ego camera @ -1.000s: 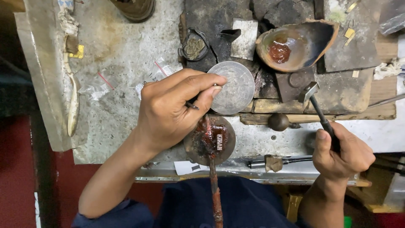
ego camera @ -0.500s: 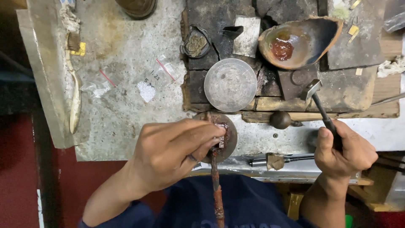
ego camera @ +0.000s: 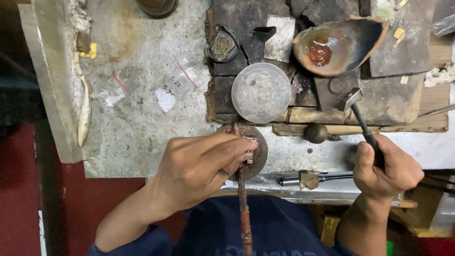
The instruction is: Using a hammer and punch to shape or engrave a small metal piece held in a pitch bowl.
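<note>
- Shifted slightly since the earlier frame: left hand (ego camera: pixel 201 170), fingertips now lying lower across the round work pad (ego camera: pixel 256 142); hammer hand unchanged.
- Grey stone workbench (ego camera: pixel 137 123): largest surface, extending left of and behind the round work pad, stained and pitted.
- Charred block (ego camera: pixel 246 28): dark and cracked, directly behind the work pad, bearing most small items.
- Left hand: fingers curled loosely and pressed down on the near-left part of the work pad, pinning a small pale piece (ego camera: pixel 249 138) there; ring on one finger; grip on the stick below not clear.
- Right hand (ego camera: pixel 386 170): well right of the work pad, fingers closed tightly round the dark handle of a small hammer (ego camera: pixel 362 118), thumb up along the handle, hammer head raised over the block's right part.
- Broken shell-like dish (ego camera: pixel 350 52): behind and right of the work pad, holding a red-brown lump (ego camera: pixel 320 53).
- Round metal disc (ego camera: pixel 261 93): just behind the work pad, flat on the block.
- Rusty stick (ego camera: pixel 244 218): running from under the work pad toward the body.
- Pale bone-like tool (ego camera: pixel 84 109): far left of the work pad, along the bench edge.
- Clear plastic bags (ego camera: pixel 173 85): left of the disc, one holding tiny bright grains.
- Dark round knob (ego camera: pixel 316 133): just right of the work pad.
</note>
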